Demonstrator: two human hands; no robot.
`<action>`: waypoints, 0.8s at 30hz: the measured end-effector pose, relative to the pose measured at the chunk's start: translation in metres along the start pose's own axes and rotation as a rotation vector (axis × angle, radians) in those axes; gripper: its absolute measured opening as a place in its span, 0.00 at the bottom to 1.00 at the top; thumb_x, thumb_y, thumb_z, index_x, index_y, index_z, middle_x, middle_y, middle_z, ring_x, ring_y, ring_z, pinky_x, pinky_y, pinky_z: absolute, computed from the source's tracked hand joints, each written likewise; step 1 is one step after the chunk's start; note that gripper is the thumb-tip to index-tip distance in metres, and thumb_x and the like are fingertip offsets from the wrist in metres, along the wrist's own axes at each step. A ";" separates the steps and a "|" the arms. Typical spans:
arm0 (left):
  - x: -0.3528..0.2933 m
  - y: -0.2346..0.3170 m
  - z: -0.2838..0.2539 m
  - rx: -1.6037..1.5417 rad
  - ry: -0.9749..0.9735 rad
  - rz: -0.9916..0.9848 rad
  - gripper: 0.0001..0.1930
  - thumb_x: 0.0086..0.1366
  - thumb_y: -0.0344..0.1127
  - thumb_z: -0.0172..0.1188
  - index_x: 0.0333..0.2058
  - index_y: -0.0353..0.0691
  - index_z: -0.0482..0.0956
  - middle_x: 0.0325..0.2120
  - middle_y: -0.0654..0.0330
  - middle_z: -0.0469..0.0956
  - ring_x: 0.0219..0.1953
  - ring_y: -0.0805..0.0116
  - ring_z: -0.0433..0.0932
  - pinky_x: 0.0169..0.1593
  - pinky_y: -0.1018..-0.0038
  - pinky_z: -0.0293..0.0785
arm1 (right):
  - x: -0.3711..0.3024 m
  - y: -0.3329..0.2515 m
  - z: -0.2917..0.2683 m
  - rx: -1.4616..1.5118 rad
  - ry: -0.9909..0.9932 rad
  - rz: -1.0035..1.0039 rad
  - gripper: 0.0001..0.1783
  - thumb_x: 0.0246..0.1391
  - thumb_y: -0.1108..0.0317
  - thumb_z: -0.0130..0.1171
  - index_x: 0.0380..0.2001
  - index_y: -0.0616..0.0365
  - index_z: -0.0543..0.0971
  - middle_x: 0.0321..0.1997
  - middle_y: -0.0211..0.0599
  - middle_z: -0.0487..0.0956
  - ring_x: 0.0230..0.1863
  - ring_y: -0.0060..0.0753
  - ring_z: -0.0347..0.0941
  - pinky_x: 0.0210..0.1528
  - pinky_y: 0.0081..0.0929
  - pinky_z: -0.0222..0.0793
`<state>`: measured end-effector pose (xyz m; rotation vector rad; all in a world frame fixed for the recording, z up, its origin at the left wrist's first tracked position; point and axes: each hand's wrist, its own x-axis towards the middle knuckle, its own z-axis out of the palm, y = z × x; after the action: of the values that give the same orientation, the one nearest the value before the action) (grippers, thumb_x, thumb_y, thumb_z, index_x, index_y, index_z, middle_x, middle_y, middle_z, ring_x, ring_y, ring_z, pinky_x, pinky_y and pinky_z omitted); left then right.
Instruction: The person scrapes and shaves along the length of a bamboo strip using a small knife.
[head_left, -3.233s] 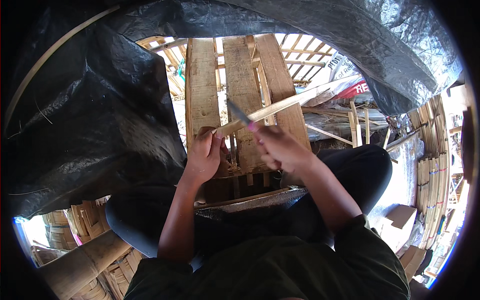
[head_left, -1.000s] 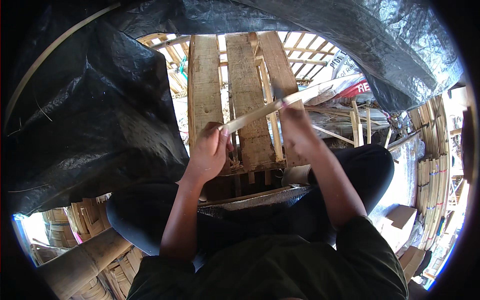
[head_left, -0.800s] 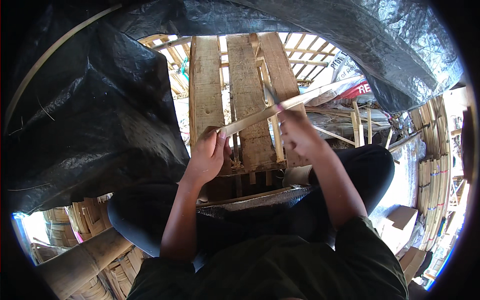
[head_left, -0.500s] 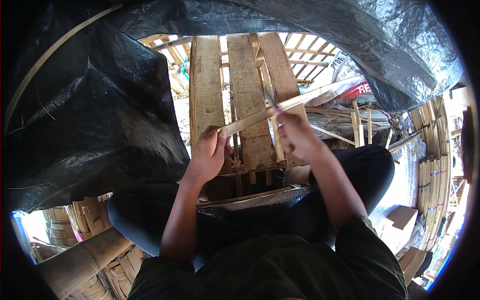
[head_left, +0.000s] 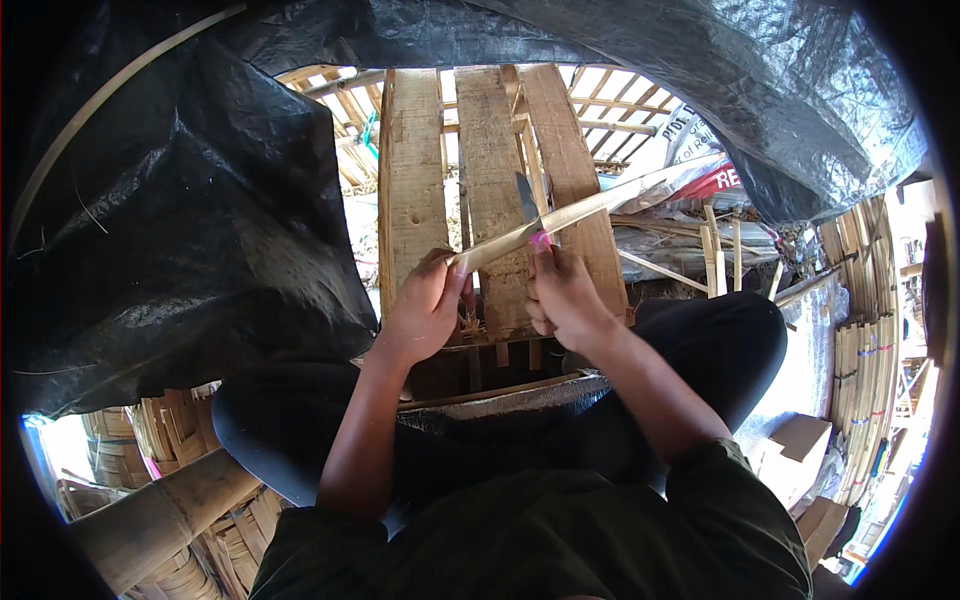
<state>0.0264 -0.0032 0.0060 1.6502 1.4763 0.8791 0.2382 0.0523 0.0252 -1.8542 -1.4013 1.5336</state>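
A long pale strip, which looks like split bamboo (head_left: 590,205), slants up to the right above the wooden planks. Its near end is pinched in my left hand (head_left: 422,305), with the thumb on top. My right hand (head_left: 570,298) is closed round the handle of a knife (head_left: 527,200); a bit of pink shows beside the thumb. The dark blade points away from me and crosses the strip, touching it or nearly so. Most of the handle is hidden in my fingers.
Wooden planks (head_left: 413,170) run away from me between my folded legs. Black plastic sheeting (head_left: 250,220) hangs on the left and across the top. Bundled strips (head_left: 862,400) stand at the right, beside a cardboard box (head_left: 803,437). A thick bamboo pole (head_left: 165,515) lies lower left.
My right hand and the knife have come left and toward me along the strip, closer to my left hand. My left hand has shifted slightly right and keeps its grip.
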 end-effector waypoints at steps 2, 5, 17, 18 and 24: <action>-0.002 -0.002 -0.003 -0.049 0.000 -0.056 0.20 0.78 0.41 0.42 0.32 0.31 0.71 0.28 0.51 0.72 0.30 0.57 0.78 0.39 0.62 0.72 | -0.001 -0.003 -0.002 0.425 -0.253 0.131 0.14 0.70 0.55 0.45 0.35 0.53 0.68 0.19 0.20 0.59 0.13 0.19 0.54 0.13 0.24 0.47; -0.003 -0.005 -0.006 -0.046 0.019 -0.075 0.19 0.78 0.41 0.42 0.33 0.31 0.71 0.28 0.51 0.72 0.30 0.57 0.78 0.38 0.63 0.72 | 0.020 -0.005 -0.025 0.528 0.069 0.085 0.18 0.71 0.52 0.44 0.36 0.57 0.67 0.16 0.21 0.57 0.12 0.20 0.53 0.12 0.25 0.48; -0.001 0.006 0.004 0.009 0.014 -0.005 0.18 0.78 0.41 0.42 0.36 0.32 0.72 0.30 0.52 0.73 0.29 0.58 0.78 0.38 0.64 0.73 | -0.006 0.003 -0.004 0.585 -0.091 -0.015 0.16 0.74 0.54 0.39 0.32 0.50 0.62 0.15 0.19 0.52 0.13 0.18 0.50 0.14 0.24 0.44; -0.002 0.008 0.005 0.024 -0.010 0.019 0.18 0.78 0.41 0.42 0.36 0.32 0.72 0.30 0.52 0.73 0.28 0.58 0.78 0.38 0.64 0.73 | -0.015 0.003 0.014 0.498 -0.245 0.149 0.16 0.74 0.55 0.39 0.32 0.50 0.63 0.16 0.19 0.52 0.13 0.17 0.48 0.14 0.24 0.43; -0.006 0.004 0.000 0.027 0.029 0.013 0.18 0.78 0.41 0.43 0.35 0.32 0.73 0.31 0.52 0.73 0.28 0.58 0.77 0.38 0.63 0.73 | 0.010 0.010 -0.027 0.573 0.071 -0.157 0.10 0.71 0.63 0.44 0.33 0.53 0.67 0.16 0.19 0.58 0.13 0.19 0.56 0.13 0.26 0.49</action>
<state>0.0273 -0.0093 0.0092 1.6746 1.5044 0.8970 0.2654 0.0643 0.0218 -1.3988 -0.9173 1.5613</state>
